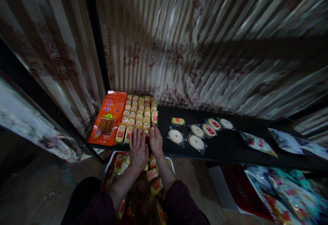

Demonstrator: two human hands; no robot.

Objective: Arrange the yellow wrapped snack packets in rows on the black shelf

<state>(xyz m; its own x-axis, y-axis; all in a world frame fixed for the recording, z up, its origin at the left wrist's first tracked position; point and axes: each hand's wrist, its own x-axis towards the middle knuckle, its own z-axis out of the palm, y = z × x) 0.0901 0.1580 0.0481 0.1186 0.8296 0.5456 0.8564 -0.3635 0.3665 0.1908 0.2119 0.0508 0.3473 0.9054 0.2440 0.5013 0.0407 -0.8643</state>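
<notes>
Small yellow wrapped cakes (139, 113) stand in tight rows on a black shelf (156, 150). Over the front end of these rows lies my left hand (138, 148), its fingers stretched forward on the wrappers. My right hand (155, 140) rests at the right side of the front row, fingers extended along the packets. Neither hand is visibly wrapped around a packet, though the palms hide what is under them. Below my forearms, a red basket with a white rim (172, 165) holds many similar wrapped cakes (152, 174).
Orange snack packets (107, 121) overlap at the shelf's left end. Right of the rows lie a single yellow cake (178, 121), several round pale wrapped pastries (175, 136) and white pouches (258, 143). A box of colourful bags (289, 191) sits low right. Striped curtain (179, 47) hangs behind.
</notes>
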